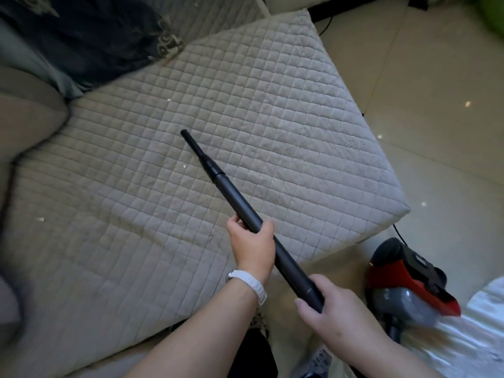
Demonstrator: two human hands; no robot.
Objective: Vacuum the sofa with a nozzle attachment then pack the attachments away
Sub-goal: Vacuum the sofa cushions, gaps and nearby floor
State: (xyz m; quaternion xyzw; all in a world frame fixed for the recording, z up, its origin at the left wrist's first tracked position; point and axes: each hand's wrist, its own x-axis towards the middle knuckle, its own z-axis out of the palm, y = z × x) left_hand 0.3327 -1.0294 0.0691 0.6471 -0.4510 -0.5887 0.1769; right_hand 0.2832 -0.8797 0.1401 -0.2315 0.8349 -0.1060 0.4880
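A long black vacuum tube [234, 197] slants over the grey quilted sofa seat [169, 148], and a narrow nozzle [196, 151] is fitted on its far end. My left hand [252, 245] grips the tube at its middle. My right hand [330, 306] grips the tube's near end. The nozzle tip hovers above the seat's middle. Small pale crumbs [184, 166] lie on the quilted cover. The red and grey vacuum body [409, 279] sits on the floor at the lower right.
A dark patterned cushion [90, 36] lies at the sofa's back left. A black cord [16, 165] runs down the left side. Pale floor tiles [436, 105] spread to the right, with a few crumbs on them. White cloth [463, 339] lies at the bottom right.
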